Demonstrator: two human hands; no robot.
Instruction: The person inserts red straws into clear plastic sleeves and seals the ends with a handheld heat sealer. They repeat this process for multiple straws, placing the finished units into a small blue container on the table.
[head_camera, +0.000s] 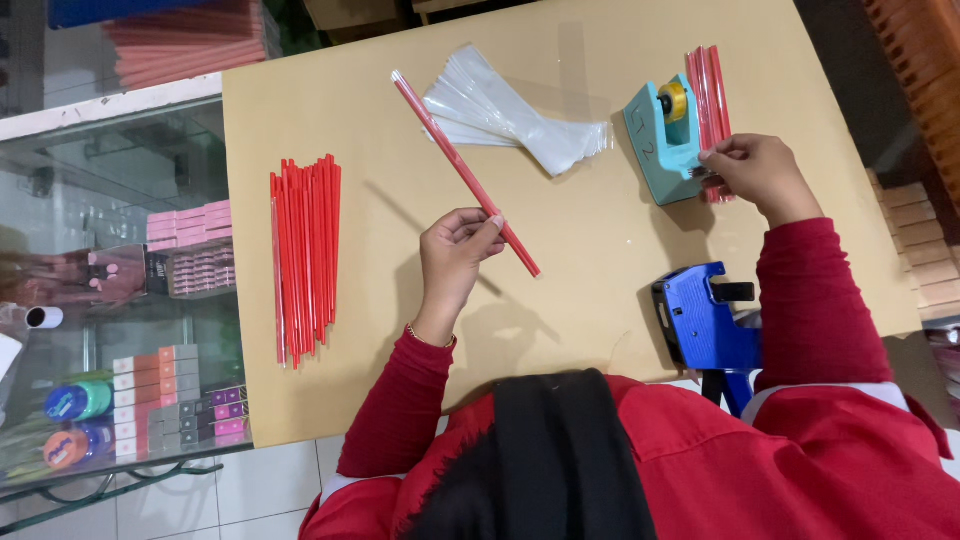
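Note:
My left hand (452, 255) pinches a long red stick in a clear sleeve (462, 170) near its lower end; the stick slants up and to the left over the tan table (590, 250). My right hand (757, 175) is at the front cutter of a teal tape dispenser (660, 140), with its fingertips closed on the tape end there. A yellow tape roll (674, 101) sits in the dispenser. Behind the dispenser lies a small bundle of sleeved red sticks (708, 95).
A pile of several bare red sticks (305, 255) lies at the table's left. Clear plastic sleeves (510, 110) are fanned out at the top middle. A blue label gun (705, 320) rests near the front edge. A glass shelf with small boxes (185, 260) stands to the left.

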